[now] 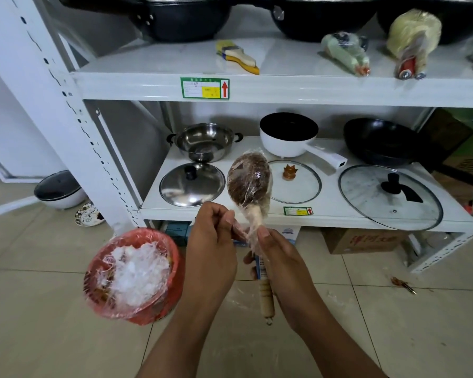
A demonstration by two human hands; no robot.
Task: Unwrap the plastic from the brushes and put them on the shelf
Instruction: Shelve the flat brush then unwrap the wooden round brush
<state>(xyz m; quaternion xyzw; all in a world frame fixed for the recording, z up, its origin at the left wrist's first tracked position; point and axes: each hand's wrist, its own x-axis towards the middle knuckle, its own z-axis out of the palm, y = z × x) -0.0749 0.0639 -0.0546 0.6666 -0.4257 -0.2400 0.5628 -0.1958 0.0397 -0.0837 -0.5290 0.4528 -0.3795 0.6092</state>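
Room: I'm looking down at a beige tiled floor [38, 323] with a white metal shelving rack [66, 110] standing on it.
Rack, upper shelf: three black woks [175, 17] sit at the back.
Rack, lower shelf: I see a black wok [380, 143], a white saucepan [287, 137], a steel pot [204, 141] and three lids in front of them.
Floor left of the rack: a white lidded pan [60, 190] and a patterned plate.
Bin: a round bin with a red liner [176, 282] stands in front of the rack's left upright and holds crumpled clear film [137, 271].
Task brush: the round brown-bristled brush with a wooden handle [254, 214] is held upright in front of the rack's lower shelf, its head inside clear plastic wrap [250, 178].
Right hand [279, 257]: wrapped round the handle, thumb at the neck.
Left hand [210, 241]: fingertips pinch the wrap at the neck.
Other brushes: on the upper shelf's front lie two wrapped ones [344, 54] and one bare yellow-edged brush [238, 57].
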